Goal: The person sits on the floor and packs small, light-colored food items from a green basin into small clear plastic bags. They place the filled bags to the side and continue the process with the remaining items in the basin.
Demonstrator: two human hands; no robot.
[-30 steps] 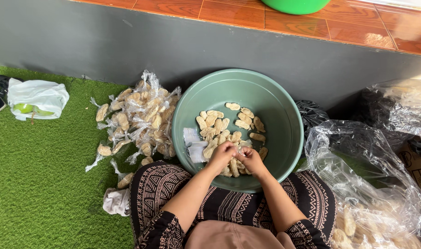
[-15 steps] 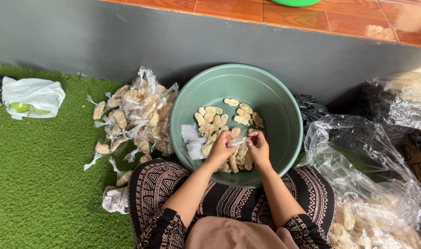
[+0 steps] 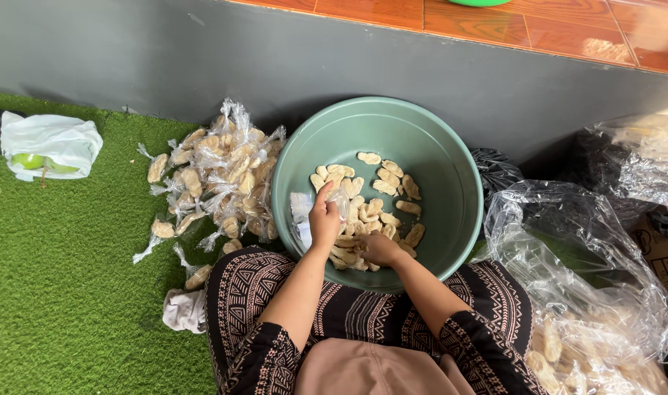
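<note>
A green plastic basin (image 3: pixel 436 146) rests against my lap and holds several loose pale crackers (image 3: pixel 383 183). My left hand (image 3: pixel 323 219) is inside the basin, gripping a small clear plastic bag (image 3: pixel 341 199) by its mouth. My right hand (image 3: pixel 378 249) lies low in the basin among the crackers, fingers closed around some of them. A few folded clear bags (image 3: pixel 302 212) lean on the basin's left inner wall.
A heap of filled, tied cracker packets (image 3: pixel 217 179) lies on the green turf left of the basin. A white bag with green fruit (image 3: pixel 48 146) sits far left. A large clear sack (image 3: pixel 582 292) with crackers is at right. A grey wall and tiled step lie behind.
Both hands were together at the basin's near edge. The left hand has since lifted with the small bag, and the right hand has dropped into the crackers.
</note>
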